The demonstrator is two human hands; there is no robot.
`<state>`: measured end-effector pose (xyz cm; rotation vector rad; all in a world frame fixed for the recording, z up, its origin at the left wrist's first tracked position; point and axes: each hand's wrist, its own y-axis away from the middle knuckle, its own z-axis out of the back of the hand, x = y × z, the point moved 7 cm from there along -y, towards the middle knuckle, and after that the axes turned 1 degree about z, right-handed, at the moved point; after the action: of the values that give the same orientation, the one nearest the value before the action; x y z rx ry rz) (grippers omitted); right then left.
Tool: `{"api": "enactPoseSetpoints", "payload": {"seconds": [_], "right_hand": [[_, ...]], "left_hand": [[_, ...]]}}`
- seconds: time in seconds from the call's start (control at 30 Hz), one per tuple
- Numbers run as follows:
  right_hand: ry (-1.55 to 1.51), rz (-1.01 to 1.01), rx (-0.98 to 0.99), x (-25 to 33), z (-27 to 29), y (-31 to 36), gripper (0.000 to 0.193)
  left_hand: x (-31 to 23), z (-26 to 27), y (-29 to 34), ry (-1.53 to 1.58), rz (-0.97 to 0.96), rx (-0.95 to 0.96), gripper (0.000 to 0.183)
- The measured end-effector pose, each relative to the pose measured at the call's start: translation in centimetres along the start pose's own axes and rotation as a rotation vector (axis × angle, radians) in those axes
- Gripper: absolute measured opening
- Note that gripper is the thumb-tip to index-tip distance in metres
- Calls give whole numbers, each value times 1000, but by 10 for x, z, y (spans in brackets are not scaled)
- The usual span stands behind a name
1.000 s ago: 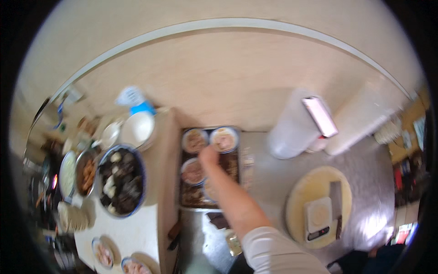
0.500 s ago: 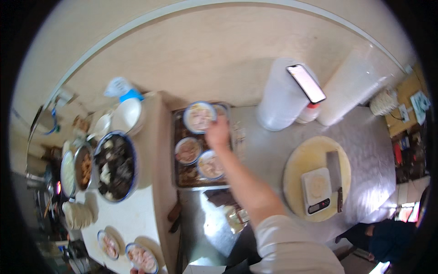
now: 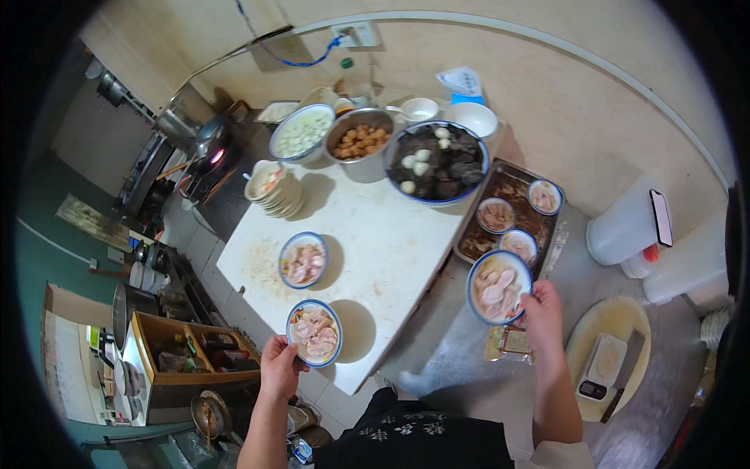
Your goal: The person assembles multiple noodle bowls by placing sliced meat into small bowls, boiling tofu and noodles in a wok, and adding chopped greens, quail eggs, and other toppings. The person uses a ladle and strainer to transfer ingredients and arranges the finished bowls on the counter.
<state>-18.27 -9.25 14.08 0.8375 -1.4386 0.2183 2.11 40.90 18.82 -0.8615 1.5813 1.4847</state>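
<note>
My left hand pinches the rim of a blue-rimmed bowl of pale meat pieces at the near end of the white table; whether the bowl touches the table I cannot tell. Behind it, another blue-rimmed bowl of meat rests on the tabletop. My right hand grips the right rim of a similar bowl of meat, fingers partly hidden, in front of a dark metal tray. In that tray stand three smaller-looking bowls: one at the far right, one at the left and one nearer.
Along the white table's back stand a bowl of dark food and eggs, a metal pot of brown pieces and stacked bowls. Right, a round cutting board bears a scale and cleaver. A burner glows far left.
The view has swung left. My right hand has left the bowl at the tray's far end, which now stands there, and holds another bowl closer to me. My left hand now shows fully.
</note>
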Motion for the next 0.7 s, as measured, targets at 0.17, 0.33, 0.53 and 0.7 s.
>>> {"api": "enactPoseSetpoints", "payload": {"seconds": [0.17, 0.33, 0.53, 0.7], "right_hand": [[149, 97, 290, -6, -135, 44, 11], [372, 79, 228, -8, -237, 52, 11], [263, -40, 89, -34, -273, 63, 15], [393, 387, -294, -29, -246, 137, 43]], "left_hand": [[-42, 93, -52, 16, -127, -100, 8], [-79, 137, -177, -19, -187, -104, 6], [-76, 122, -267, -32, -138, 170, 11], [-92, 102, -223, -42, -33, 366, 16]]}}
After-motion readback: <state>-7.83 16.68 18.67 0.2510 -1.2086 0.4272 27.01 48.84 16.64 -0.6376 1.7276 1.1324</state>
